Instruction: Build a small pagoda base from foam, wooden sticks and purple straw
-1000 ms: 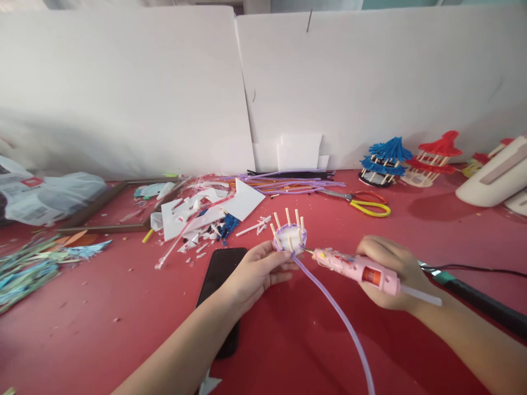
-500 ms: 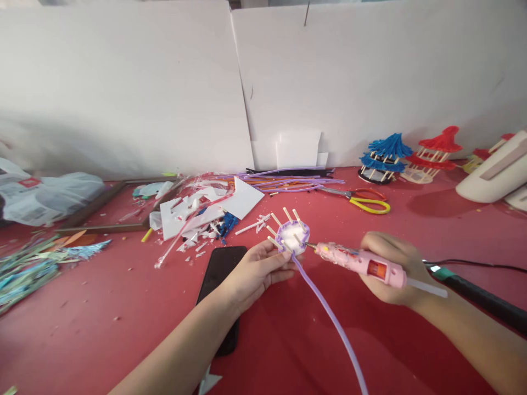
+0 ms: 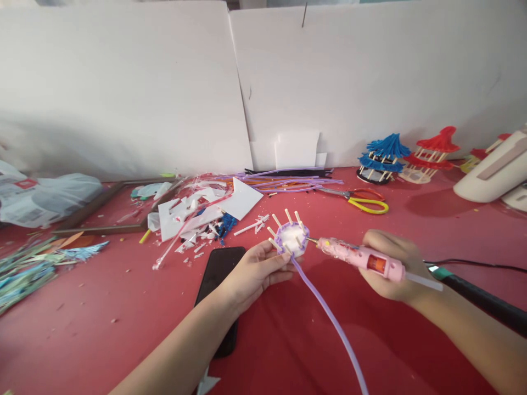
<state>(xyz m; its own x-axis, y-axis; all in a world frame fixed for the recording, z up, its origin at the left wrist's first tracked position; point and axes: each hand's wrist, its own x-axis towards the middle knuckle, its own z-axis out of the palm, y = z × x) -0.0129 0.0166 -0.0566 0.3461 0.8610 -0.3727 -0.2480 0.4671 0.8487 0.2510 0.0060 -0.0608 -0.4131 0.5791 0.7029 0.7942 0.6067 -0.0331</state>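
Observation:
Between the fingers and thumb of my left hand (image 3: 261, 271) is a small round white base (image 3: 291, 239) with several short pale sticks standing around its edge. A purple pipe cleaner (image 3: 329, 315) runs around the rim among the sticks, and its long loose end curves down toward the front. My right hand (image 3: 391, 269) is closed around a pink hot glue gun (image 3: 358, 258), with a clear glue stick (image 3: 424, 281) poking out of its back. The gun's metal nozzle points left at the rim, close beside it.
A black phone (image 3: 220, 274) lies under my left forearm. Behind are paper scraps (image 3: 189, 214), pipe cleaners (image 3: 288, 180) and scissors (image 3: 362, 200). Blue (image 3: 382, 159) and red (image 3: 432, 153) small pavilions stand at the back right. A black cable (image 3: 473, 265) lies right.
The glue gun's nozzle has shifted slightly up and tilted at the rim of the base. My left hand keeps its hold, almost unmoved.

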